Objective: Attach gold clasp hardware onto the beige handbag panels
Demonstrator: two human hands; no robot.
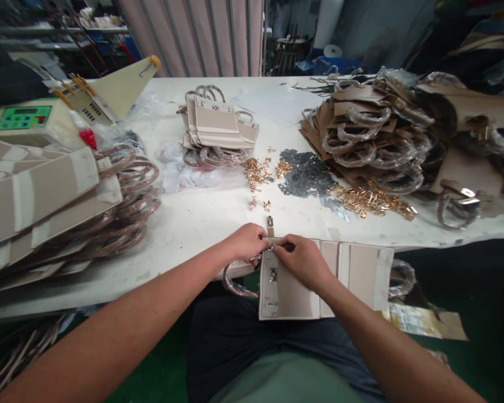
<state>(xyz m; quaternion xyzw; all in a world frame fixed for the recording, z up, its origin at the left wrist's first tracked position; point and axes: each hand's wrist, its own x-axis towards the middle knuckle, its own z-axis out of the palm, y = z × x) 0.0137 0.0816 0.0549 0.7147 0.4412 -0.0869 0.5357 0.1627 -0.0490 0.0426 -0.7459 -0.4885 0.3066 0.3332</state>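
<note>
Pink fabric [176, 42] shows behind the white table [180, 218]; left hand [247, 242] and right hand [304, 260] apparently pinch the beige panel [294, 294].

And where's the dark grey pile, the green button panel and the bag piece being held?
Dark grey pile [306, 173]: head view, its middle.
Green button panel [24, 118]: head view, its middle.
Bag piece [293, 294]: head view, its beige face.

The white tabletop [201, 215] looks bright — the upper corners dim, blurred.
</note>
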